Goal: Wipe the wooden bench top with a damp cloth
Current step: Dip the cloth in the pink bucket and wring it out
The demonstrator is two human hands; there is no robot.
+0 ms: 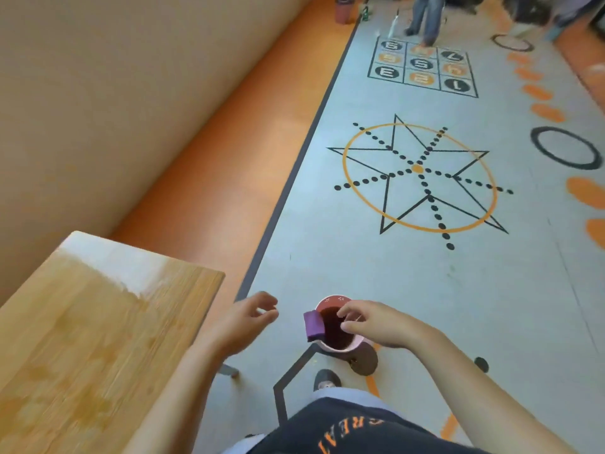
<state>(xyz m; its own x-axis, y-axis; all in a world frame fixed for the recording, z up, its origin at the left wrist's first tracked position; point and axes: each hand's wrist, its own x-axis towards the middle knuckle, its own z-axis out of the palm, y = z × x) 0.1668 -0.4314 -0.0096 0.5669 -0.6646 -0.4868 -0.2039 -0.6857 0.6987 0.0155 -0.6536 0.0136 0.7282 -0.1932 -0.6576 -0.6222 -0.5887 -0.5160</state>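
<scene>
Bench top: the wooden bench top (98,322) runs along the person's left side, by the tan wall (98,93). Darker blotches mottle the near boards, which I take for damp, and the far end is washed out by glare.

Cloth: the purple cloth (313,325) hangs folded over the left rim of the bucket, neither hand on it. Draped there, it can drip into the water and is easy to lift.

Bucket: a small pink bucket (334,297) of dark water stands on the grey floor, just off the bench's end and in front of the person's shoe (325,380). That keeps it within reach for rinsing.

Right hand: the right hand (376,322) hovers over the bucket's mouth, fingers bent and thumb apart. I see nothing held in it. It looks placed to take up the cloth.

Left hand: the left hand (248,319) hangs between the bench and the bucket. Its fingers are loosely curled and it grips nothing.

Stage: I judge this a rinse-and-fetch pause, and the wiping cannot go on until the cloth is picked up.

Watch for: a sodden cloth would drip on the floor or flood the wood, so it probably wants wringing over the bucket.

Room: a star-in-circle game marking (417,168) is painted on the floor, and another person's legs (425,18) show far off.
</scene>
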